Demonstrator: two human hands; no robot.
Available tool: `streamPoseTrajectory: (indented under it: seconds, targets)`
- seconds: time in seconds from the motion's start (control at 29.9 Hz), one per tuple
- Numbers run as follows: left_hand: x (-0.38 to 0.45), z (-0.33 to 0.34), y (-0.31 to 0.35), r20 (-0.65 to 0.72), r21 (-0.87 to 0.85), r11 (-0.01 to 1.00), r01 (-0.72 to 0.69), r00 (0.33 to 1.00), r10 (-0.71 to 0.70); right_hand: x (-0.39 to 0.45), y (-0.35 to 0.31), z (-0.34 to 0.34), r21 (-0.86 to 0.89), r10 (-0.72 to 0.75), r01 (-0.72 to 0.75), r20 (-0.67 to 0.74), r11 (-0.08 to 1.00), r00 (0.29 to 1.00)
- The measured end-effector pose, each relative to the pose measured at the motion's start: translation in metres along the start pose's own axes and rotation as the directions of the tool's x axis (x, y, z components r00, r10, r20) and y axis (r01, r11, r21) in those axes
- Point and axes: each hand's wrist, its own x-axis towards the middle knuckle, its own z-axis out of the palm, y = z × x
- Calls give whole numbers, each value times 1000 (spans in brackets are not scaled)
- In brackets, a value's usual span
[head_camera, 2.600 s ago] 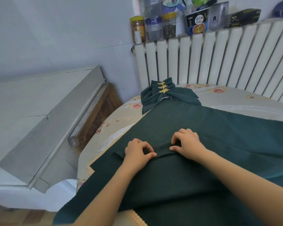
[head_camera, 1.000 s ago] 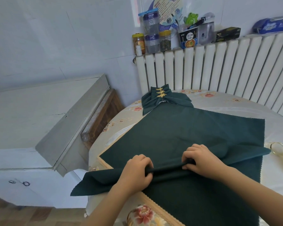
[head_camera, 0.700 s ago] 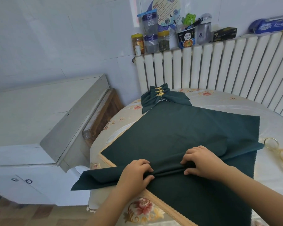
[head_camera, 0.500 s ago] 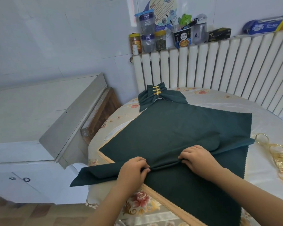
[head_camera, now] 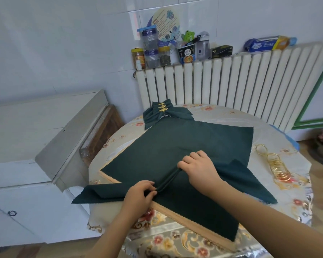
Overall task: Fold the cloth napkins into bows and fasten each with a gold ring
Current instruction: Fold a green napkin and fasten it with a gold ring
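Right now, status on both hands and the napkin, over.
Left hand and right hand both pinching pleated dark green cloth napkin. Loose gold rings untouched at right. Finished ringed bows behind. Nothing obstructing.

Two bare forearms enter from the near edge, one at the left and one at the right. No sleeve, cuff, watch, bracelet or glove shows on either. The left hand point(head_camera: 139, 194) and the right hand point(head_camera: 199, 169) are bare as well, with no ring on the fingers point(head_camera: 189, 159) that show. The fingernails look short and unpainted.
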Motion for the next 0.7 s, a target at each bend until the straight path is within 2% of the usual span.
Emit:
streamPoseTrajectory:
  seconds: [0.17,0.3,0.4,0.43,0.53,0.7]
  targets:
    - [-7,-4,2,60,-54,998,-29,998,33,-28,-13,-16,80,81,-96,172,992,982]
    - [-17,2,17,106,-44,996,-78,991,82,-70,-5,-24,60,150,-173,276,983,949]
    - [-21,15,34,102,-39,993,-112,988,116,-91,1,-28,7,204,-218,326,976,923]
    - [-23,21,41,102,-39,992,-123,987,126,-95,5,-31,-12,223,-230,303,973,927]
    - [-26,36,58,100,-48,987,-150,983,154,-107,12,-40,-67,276,-273,396,960,876]
    - [-28,44,73,124,-30,984,-175,976,178,-117,16,-42,-4,283,-319,471,948,835]
